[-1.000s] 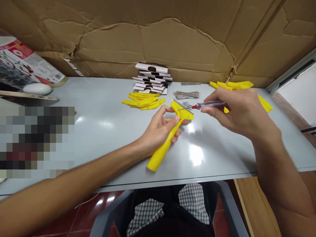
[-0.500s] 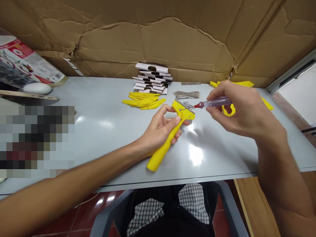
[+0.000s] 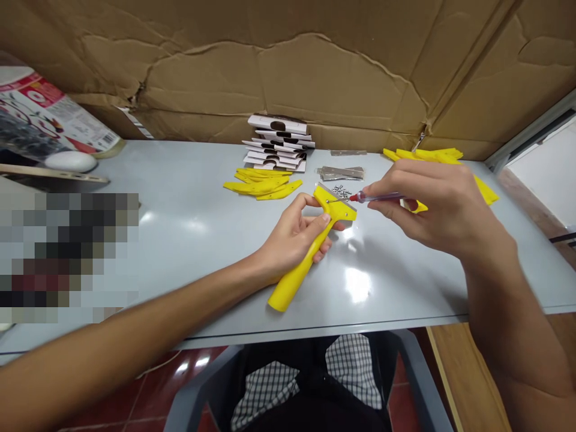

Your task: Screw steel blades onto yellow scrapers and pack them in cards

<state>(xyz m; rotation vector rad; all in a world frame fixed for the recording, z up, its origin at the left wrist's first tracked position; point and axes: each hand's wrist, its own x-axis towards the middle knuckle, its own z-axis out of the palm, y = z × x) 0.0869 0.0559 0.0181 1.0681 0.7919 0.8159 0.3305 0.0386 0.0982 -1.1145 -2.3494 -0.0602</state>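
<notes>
My left hand (image 3: 299,237) is closed around the neck of a yellow scraper (image 3: 292,282), whose wide head with a metal blade edge and two small screws points away from me. In my right hand (image 3: 436,210) is a screwdriver (image 3: 380,197) with a clear purplish handle and a red collar. Its thin shaft reaches left across the scraper head, with the tip close to the left screw (image 3: 327,201); whether it touches I cannot tell. Just behind the head lies a small heap of screws (image 3: 342,192). Flat metal blades (image 3: 341,173) are stacked beyond them.
Yellow plastic plates (image 3: 261,183) lie left of the blades, before a stack of white folded boxes (image 3: 276,144). More yellow pieces (image 3: 423,154) sit behind my right hand. A cardboard wall (image 3: 288,72) closes off the back. A white-and-red package (image 3: 54,114) stands at far left.
My right hand has moved slightly left and down with the screwdriver, whose shaft now lies across the scraper head toward the left screw. My left hand and the scraper have barely moved.
</notes>
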